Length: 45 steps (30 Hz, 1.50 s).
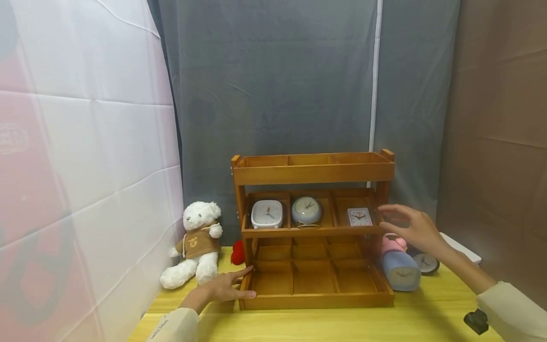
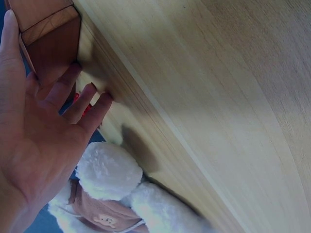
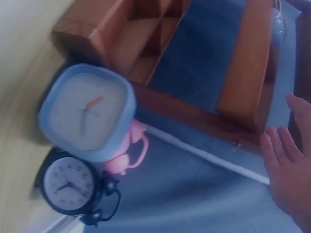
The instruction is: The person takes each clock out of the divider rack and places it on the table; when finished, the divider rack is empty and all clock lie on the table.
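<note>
The tiered, compartmented brown wooden rack (image 1: 337, 231) stands upright on the yellow table (image 1: 307, 327).

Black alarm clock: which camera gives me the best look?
The right wrist view: the black alarm clock shows large there, its whole dial and bells visible. The head view shows it small, partly hidden behind the blue clock. The left wrist view doesn't show it.

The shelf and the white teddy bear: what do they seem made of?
Shelf: probably varnished wood, given its warm brown, faintly glossy boards. Teddy bear: soft plush, judging by its fluffy, tufted surface; its brown top looks like matte fabric, fibre unclear.
</note>
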### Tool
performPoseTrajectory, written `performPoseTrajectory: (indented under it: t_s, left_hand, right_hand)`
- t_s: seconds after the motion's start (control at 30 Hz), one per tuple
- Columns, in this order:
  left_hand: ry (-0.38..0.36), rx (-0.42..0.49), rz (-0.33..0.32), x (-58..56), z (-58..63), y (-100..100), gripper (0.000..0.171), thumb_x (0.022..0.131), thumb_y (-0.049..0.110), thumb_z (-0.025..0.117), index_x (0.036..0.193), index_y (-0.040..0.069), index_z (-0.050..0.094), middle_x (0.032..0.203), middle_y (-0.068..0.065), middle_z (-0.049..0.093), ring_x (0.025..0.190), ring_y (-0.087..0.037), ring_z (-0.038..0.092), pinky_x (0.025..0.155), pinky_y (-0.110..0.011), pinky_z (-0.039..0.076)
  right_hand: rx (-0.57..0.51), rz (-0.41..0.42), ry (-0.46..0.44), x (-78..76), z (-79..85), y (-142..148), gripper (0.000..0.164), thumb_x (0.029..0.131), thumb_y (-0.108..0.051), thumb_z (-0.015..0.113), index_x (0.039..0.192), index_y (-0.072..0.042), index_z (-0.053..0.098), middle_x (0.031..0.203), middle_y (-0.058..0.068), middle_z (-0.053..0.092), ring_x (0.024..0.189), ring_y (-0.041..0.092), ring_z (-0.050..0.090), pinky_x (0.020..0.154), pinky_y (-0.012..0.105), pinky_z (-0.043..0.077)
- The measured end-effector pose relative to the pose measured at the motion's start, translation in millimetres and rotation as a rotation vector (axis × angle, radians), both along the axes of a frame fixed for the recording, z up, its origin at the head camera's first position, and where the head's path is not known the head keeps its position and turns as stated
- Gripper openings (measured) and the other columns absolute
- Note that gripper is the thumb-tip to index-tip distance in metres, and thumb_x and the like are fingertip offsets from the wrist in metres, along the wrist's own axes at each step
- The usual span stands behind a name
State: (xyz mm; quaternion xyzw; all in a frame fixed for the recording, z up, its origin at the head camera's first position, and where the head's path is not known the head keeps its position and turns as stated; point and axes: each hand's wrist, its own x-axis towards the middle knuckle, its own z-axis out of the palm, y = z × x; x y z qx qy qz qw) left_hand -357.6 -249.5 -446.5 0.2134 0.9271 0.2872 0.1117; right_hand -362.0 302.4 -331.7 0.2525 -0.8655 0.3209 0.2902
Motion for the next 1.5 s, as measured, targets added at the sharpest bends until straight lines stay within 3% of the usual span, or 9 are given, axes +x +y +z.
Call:
performPoseTrajectory:
  t_s: [0.2,0.33,0.43,0.53,0.7,0.83,1.27,1.5]
  left_hand:
    - [0.007,-0.018,0.001,-0.7,1.1,1,0.093,0.091,0.056,0.075,0.163,0.014,0.035,0.145,-0.029,0.056,0.13,-0.046,0.059,0.106,-0.064,0.045]
    - [0.013,-0.03,0.007,-0.3,0.5,1,0.092,0.091,0.057,0.075,0.163,0.015,0.036,0.148,-0.029,0.054,0.128,-0.048,0.06,0.106,-0.065,0.045]
    - [0.031,-0.046,0.015,0.5,0.0,1,0.092,0.091,0.059,0.074,0.162,0.015,0.037,0.15,-0.028,0.052,0.126,-0.048,0.06,0.105,-0.065,0.045]
    - [0.055,-0.065,0.017,1.0,-0.4,1,0.091,0.09,0.06,0.074,0.162,0.016,0.038,0.149,-0.027,0.053,0.125,-0.048,0.061,0.104,-0.065,0.046]
    - [0.056,-0.062,0.009,1.4,-1.4,0,0.092,0.09,0.059,0.074,0.162,0.016,0.038,0.143,-0.026,0.06,0.125,-0.048,0.061,0.104,-0.065,0.045]
    - [0.053,-0.051,0.006,-0.2,-1.9,0,0.092,0.091,0.058,0.075,0.162,0.015,0.037,0.139,-0.028,0.062,0.126,-0.049,0.06,0.104,-0.066,0.044]
    - [0.063,-0.062,0.003,-5.4,-5.3,0,0.092,0.091,0.059,0.074,0.163,0.017,0.037,0.139,-0.027,0.062,0.125,-0.048,0.061,0.104,-0.066,0.045]
    - [0.054,-0.053,0.01,-1.4,-3.1,0,0.091,0.09,0.057,0.075,0.162,0.016,0.038,0.137,-0.028,0.063,0.125,-0.048,0.061,0.103,-0.066,0.046]
  right_hand:
    - [0.022,0.035,-0.028,-8.7,11.9,-17,0.044,0.092,-0.02,0.083,0.133,-0.011,0.069,0.129,0.016,0.071,0.106,0.04,0.073,0.08,0.051,0.062]
    - [0.029,0.108,-0.037,-19.6,15.0,-28,0.043,0.092,-0.012,0.081,0.132,-0.002,0.068,0.13,0.021,0.069,0.109,0.044,0.071,0.087,0.057,0.058]
    - [0.058,0.132,-0.035,-28.5,15.6,-36,0.042,0.091,-0.007,0.08,0.13,0.003,0.067,0.13,0.025,0.068,0.113,0.047,0.068,0.093,0.058,0.056]
    - [0.108,0.106,-0.041,-34.7,16.4,-43,0.043,0.09,-0.008,0.081,0.129,0.005,0.067,0.124,0.026,0.07,0.11,0.044,0.069,0.094,0.058,0.056]
    - [0.214,0.084,-0.07,-41.2,17.7,-52,0.046,0.091,-0.009,0.079,0.131,0.009,0.064,0.108,0.022,0.073,0.09,0.028,0.069,0.08,0.048,0.058]
    - [0.259,0.105,-0.054,-44.6,16.9,-56,0.045,0.092,-0.008,0.077,0.13,0.014,0.063,0.106,0.024,0.072,0.087,0.028,0.071,0.077,0.047,0.06]
    - [0.212,0.099,0.124,-45.3,10.2,-53,0.037,0.088,0.002,0.078,0.124,-0.002,0.071,0.118,0.021,0.067,0.102,0.035,0.065,0.082,0.051,0.056]
    - [0.136,0.149,0.208,-44.5,6.7,-48,0.033,0.087,0.008,0.078,0.116,-0.008,0.078,0.116,0.011,0.07,0.106,0.029,0.066,0.082,0.046,0.059]
